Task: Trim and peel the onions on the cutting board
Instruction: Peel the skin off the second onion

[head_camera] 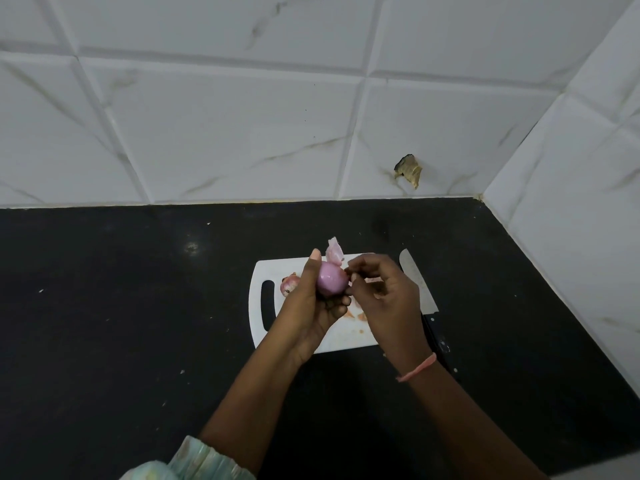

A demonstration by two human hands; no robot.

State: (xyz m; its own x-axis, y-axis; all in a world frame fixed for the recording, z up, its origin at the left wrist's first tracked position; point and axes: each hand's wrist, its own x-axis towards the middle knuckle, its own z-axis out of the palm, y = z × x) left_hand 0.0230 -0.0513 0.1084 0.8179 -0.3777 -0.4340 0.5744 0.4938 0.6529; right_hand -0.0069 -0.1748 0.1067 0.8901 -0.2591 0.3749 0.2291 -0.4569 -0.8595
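Onion (pixel 331 279) sits light and slick above the white cutting board (pixel 343 336), cupped in our left hand (pixel 313 306), while our right hand (pixel 384 296) pinches its thin, tearable skin (pixel 334 252), best gripped at the loose edge.

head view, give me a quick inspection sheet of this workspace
surface: black counter with pale specks
job's things: peeled pink onion held above white cutting board; loose skin flap at its top; second onion on the board; knife along the board's right edge
clutter: peel scraps on the board
grippers: left hand grips the onion; right hand pinches at its side
cables: nothing seen
surroundings: white tiled wall, one chipped hole
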